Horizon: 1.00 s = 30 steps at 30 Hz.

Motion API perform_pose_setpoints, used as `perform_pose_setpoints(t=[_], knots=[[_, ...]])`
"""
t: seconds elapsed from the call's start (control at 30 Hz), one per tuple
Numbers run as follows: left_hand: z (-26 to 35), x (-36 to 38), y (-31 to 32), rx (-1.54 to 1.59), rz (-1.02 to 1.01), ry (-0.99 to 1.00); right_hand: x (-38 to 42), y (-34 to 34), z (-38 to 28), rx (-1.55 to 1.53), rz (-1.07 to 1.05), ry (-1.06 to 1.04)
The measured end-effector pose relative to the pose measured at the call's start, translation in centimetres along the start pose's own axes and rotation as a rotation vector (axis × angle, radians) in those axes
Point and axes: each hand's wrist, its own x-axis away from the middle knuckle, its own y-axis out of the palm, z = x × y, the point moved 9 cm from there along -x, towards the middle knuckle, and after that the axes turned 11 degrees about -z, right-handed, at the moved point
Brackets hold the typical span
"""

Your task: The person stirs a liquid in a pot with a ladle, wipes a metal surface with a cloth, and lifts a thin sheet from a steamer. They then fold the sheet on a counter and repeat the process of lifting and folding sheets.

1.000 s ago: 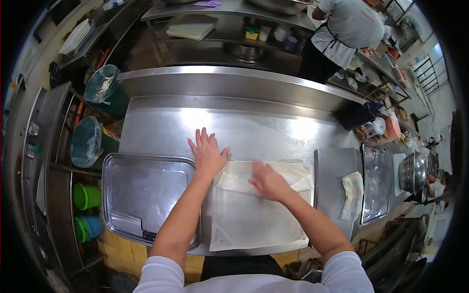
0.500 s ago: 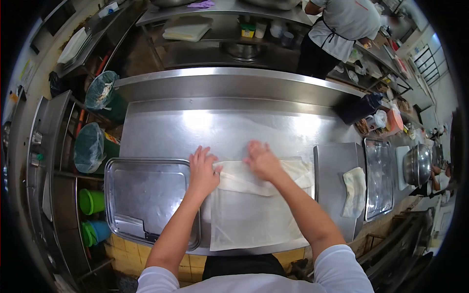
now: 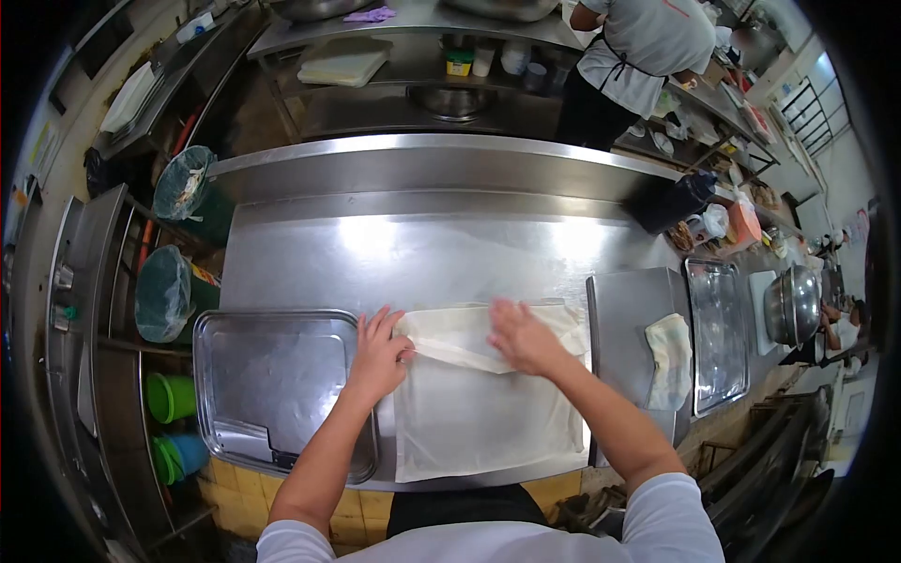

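Observation:
A pale, thin cloth point(image 3: 483, 427) lies spread on the steel worktable in front of me, its upper part folded over in a wrinkled band. At the cloth's upper left edge is my left hand point(image 3: 378, 357), its fingers spread and its thumb side touching the fold's corner. My right hand point(image 3: 527, 342) lies flat over the folded band, right of the middle, with fingers stretched out. Its fingertips are smeared by motion. What is under the folded layer is hidden.
Left of the cloth sits a metal tray point(image 3: 211, 375) holding a wide flat blade point(image 3: 239, 439). To the right are a grey steel board point(image 3: 619, 361), a folded cloth point(image 3: 668, 361), another tray point(image 3: 718, 399) and a steel bowl point(image 3: 793, 305). A co-worker point(image 3: 638, 56) stands beyond the table.
My right hand has moved slightly right and down along the folded band, whose lower edge now slants differently. My left hand stays at the left corner. The whole view has shifted slightly.

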Motion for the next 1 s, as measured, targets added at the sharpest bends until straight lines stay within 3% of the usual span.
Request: perform_pose_setpoints(t=[0.03,0.17,0.3,0.4,0.43,0.53,0.57,1.0], knots=[[0.1,0.1,-0.4,0.029,0.028,-0.007,0.3,0.5,-0.6,-0.057,-0.025,-0.019],[0.9,0.6,-2.4,0.066,0.133,-0.004,0.8,-0.1,8.7,0.003,0.153,0.369],[1.6,0.7,-3.8,0.142,0.253,-0.012,4.8,-1.8,3.0,-0.241,0.215,0.114],[1.6,0.7,-4.6,0.195,0.335,-0.02,6.5,-1.7,-0.4,0.021,0.244,0.123],[1.7,0.7,-4.8,0.208,0.347,-0.021,6.3,-0.1,2.5,0.026,0.444,0.192],[2.7,1.7,-5.1,0.17,0.323,-0.007,8.4,0.2,8.0,0.07,0.518,0.375],[2.9,2.3,-5.2,0.144,0.305,0.0,9.7,-0.3,8.2,0.013,0.689,0.333],[6.0,11.2,-0.9,0.019,0.206,-0.012,17.5,3.7,4.1,-0.003,0.61,0.225]])
